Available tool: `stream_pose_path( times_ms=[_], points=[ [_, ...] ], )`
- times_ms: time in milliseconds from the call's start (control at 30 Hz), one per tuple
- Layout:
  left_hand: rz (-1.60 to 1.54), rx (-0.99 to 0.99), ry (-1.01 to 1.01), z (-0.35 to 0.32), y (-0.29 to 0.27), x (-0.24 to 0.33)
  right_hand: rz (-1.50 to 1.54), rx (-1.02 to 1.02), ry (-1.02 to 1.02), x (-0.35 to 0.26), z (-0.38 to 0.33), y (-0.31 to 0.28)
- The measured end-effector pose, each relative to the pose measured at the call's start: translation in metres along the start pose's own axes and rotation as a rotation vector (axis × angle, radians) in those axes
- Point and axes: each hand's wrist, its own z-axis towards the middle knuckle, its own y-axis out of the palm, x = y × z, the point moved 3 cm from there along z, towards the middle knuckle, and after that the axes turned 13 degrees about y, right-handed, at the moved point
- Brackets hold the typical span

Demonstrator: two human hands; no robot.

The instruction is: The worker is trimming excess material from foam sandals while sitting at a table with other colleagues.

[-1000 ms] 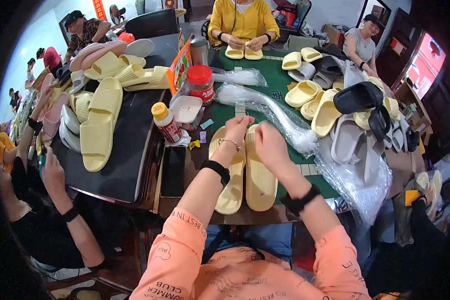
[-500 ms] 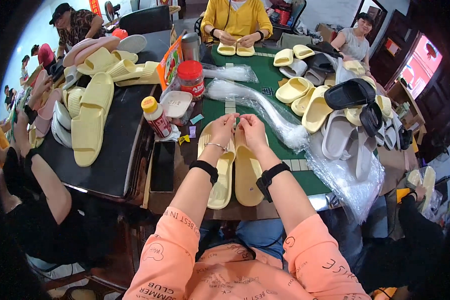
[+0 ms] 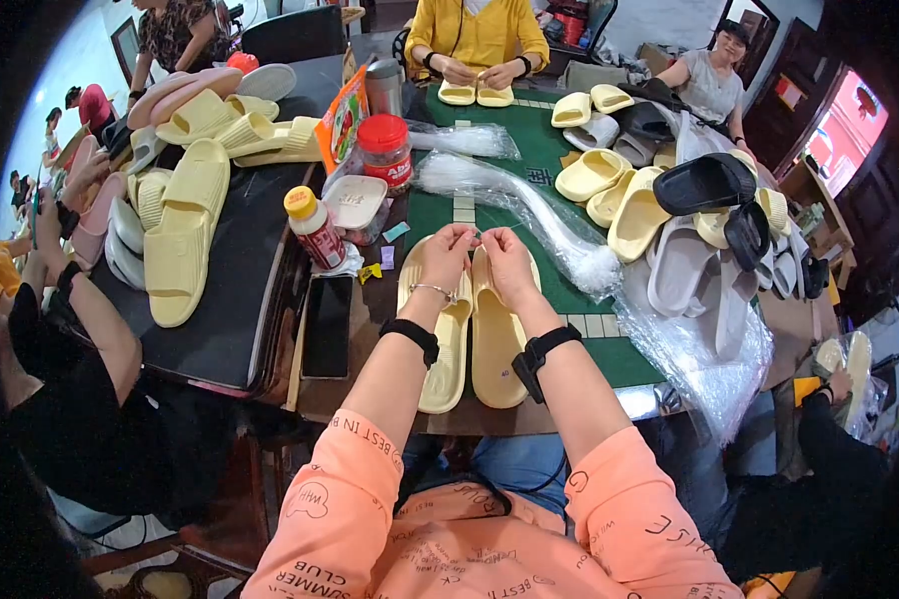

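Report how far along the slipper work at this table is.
Done: not clear; no finished batch can be told apart. In hand: a yellow slipper pair lies side by side on the green mat, and the left hand and right hand pinch something small, too fine to identify, above the toes. Left: loose slippers heaped at right and on the black table, plus clear bags unfilled.

Obscured and indistinct regions at the worktable.
The left hand (image 3: 448,252) and right hand (image 3: 506,262) are covering the far ends of the pair of yellow slippers (image 3: 469,329); whatever the fingertips are pinching is too small to tell. The picture's dark rim is cutting off the scene's corners.
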Motion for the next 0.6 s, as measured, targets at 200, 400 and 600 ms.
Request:
stream_pose_path(
  times_ms=[200,400,600],
  points=[
    [0.018,-0.016,-0.042,0.003,0.009,0.003,-0.048,0.002,-0.024,-0.003,0.005,-0.008],
    [0.045,0.024,-0.019,0.005,-0.003,-0.002,-0.142,0.001,-0.052,-0.008,0.002,0.002],
    [0.233,-0.056,0.154,-0.001,-0.017,-0.009,-0.233,-0.052,-0.041,-0.025,-0.022,0.020]
  ],
)
